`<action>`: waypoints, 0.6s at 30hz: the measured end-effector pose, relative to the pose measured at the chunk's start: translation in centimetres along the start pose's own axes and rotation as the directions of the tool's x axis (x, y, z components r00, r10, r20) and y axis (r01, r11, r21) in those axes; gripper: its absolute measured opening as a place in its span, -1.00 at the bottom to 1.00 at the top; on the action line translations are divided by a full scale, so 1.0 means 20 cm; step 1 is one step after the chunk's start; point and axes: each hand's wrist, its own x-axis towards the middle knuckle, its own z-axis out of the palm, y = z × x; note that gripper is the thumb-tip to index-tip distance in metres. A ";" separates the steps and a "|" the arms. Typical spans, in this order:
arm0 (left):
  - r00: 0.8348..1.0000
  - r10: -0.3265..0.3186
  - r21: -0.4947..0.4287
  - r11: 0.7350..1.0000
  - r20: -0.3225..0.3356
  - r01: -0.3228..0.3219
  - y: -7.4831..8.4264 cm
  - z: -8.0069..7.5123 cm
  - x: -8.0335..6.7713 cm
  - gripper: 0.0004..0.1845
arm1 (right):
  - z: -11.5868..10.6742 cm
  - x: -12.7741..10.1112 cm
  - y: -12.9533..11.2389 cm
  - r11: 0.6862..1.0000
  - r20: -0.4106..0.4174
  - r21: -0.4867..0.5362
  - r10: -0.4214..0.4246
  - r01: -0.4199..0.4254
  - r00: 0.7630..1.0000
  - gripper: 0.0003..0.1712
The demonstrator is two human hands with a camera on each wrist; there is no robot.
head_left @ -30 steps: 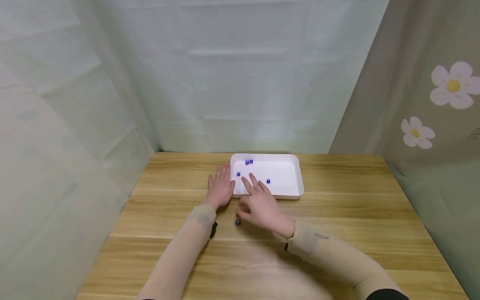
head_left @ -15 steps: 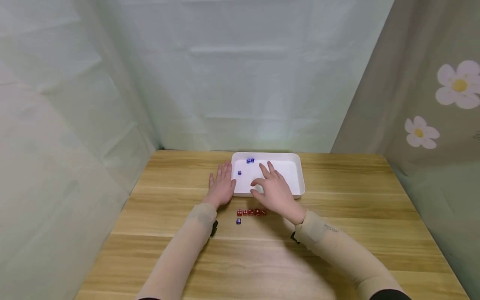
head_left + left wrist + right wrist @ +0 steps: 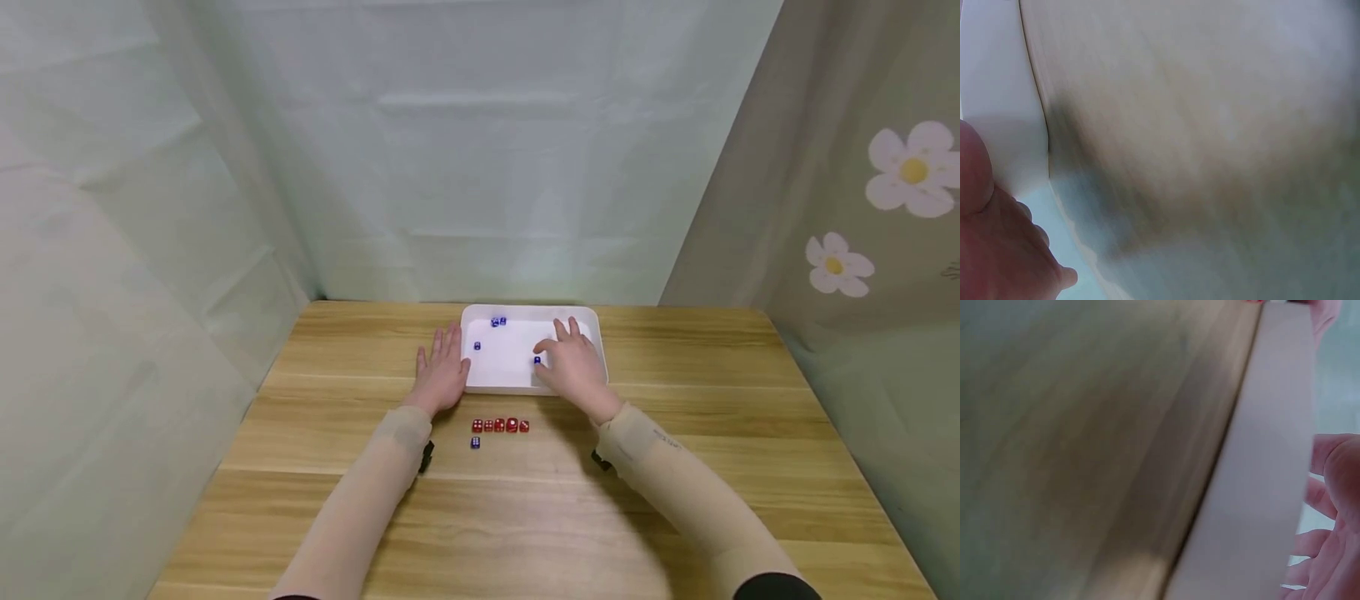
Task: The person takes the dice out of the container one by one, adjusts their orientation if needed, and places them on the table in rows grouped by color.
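Note:
My left hand (image 3: 441,375) lies flat on the table, fingers extended, with its thumb against the left side of the white tray (image 3: 510,389). My right hand (image 3: 576,367) reaches over the tray's right part. Its thumb and forefinger are parted on either side of a blue die (image 3: 537,360); the other fingers stretch away. In the right wrist view the hand's fingers (image 3: 1315,544) show beyond the tray wall, and the die is hidden. Another blue die (image 3: 477,346) lies in the tray's left part, and a pair of blue dice (image 3: 498,322) sits near its back wall.
A row of several red dice (image 3: 499,425) lies on the wooden table (image 3: 675,467) in front of the tray. One blue die (image 3: 476,442) sits just below the row's left end. Pale curtains (image 3: 487,167) hang behind and at both sides.
My right hand has moved from the dice on the table, up and right, to the blue die in the tray. This uncovered the red row. My left hand has stayed put.

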 end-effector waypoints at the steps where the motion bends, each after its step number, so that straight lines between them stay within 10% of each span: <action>1: 1.000 -0.001 0.000 1.000 0.001 0.001 0.00 0.00 0.00 -0.22 | 0.01 0.00 0.01 1.000 0.005 -0.005 0.008 -0.008 1.000 -0.76; 18: 1.000 0.001 0.005 1.000 0.000 -0.001 -0.01 -0.01 -0.01 -0.23 | 0.05 0.02 0.02 0.998 0.050 -0.042 0.055 -0.053 0.997 -0.77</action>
